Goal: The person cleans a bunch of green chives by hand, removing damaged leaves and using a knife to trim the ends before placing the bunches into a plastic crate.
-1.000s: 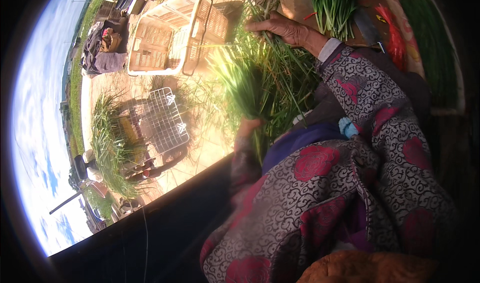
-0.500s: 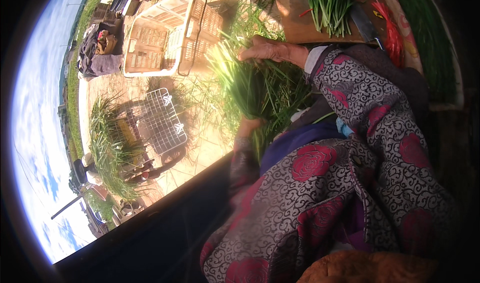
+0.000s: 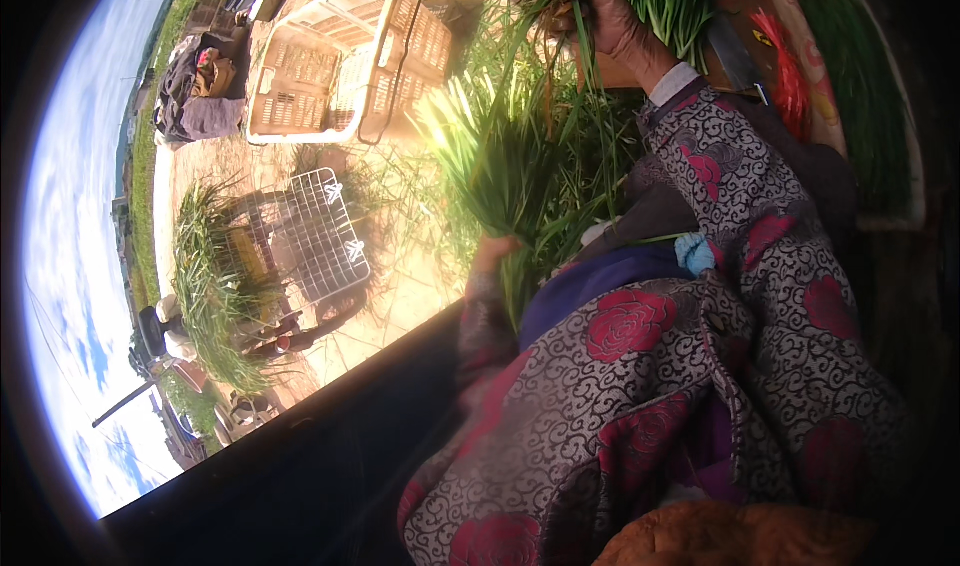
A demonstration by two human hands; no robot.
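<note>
My left hand [image 3: 495, 254] is closed round the lower part of a bunch of long green leaves that look like garlic chives [image 3: 490, 161]. The bunch fans out away from me, its far ends bright in the sun. Above and to the right of it, my right hand [image 3: 600, 11] has its fingers bent around some loose, thin chive strands [image 3: 526, 28] that dangle from it. More loose leaves [image 3: 600, 161] lie between the bunch and my lap. Part of the left hand is hidden behind the leaves.
At the far right, a brown board [image 3: 735, 6] bears another chive bunch [image 3: 668, 4], a knife [image 3: 737, 58] and red ties [image 3: 785, 76]. A pale plastic crate [image 3: 300, 84] stands ahead. Left of me are a white wire rack [image 3: 322, 234] and heaped greens [image 3: 210, 286]. Leaf scraps litter the ground.
My right hand has moved from the top of the bunch up and to the right, drawing away loose strands. My left hand stays on the bunch, whose leaves now spread more.
</note>
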